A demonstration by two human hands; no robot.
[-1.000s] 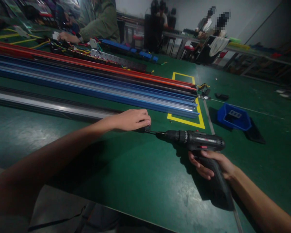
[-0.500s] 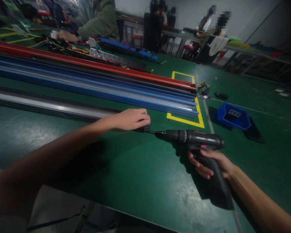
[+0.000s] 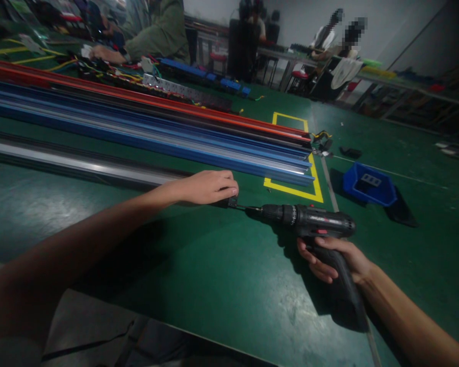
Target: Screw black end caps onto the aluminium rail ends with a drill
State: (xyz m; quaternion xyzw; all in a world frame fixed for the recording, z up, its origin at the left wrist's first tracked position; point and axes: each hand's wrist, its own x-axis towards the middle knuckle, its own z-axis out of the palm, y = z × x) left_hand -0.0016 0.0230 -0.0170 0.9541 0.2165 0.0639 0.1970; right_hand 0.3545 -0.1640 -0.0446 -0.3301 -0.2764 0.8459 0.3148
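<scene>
My right hand (image 3: 329, 260) is wrapped round the grip of a black cordless drill (image 3: 309, 219) with a small red button. The drill lies level, and its long thin bit points left, its tip at the black end piece (image 3: 232, 202) of a long black and silver metal profile (image 3: 99, 167). My left hand (image 3: 210, 187) is closed over that end of the profile, fingers bent down round it. The underside of the left hand's grip is hidden, as is the exact meeting of bit and end piece.
Blue profiles (image 3: 214, 153) and orange-red profiles (image 3: 176, 103) lie behind, their ends in a yellow taped frame (image 3: 290, 192). A blue bin (image 3: 367, 186) stands right. Across the green table (image 3: 214, 285), a person's hand (image 3: 109, 54) is among wires. Other people sit farther back.
Both hands, the drill and the profile keep their places; only the camera view shifts slightly. Across the table, the person's arm and hand have moved a little.
</scene>
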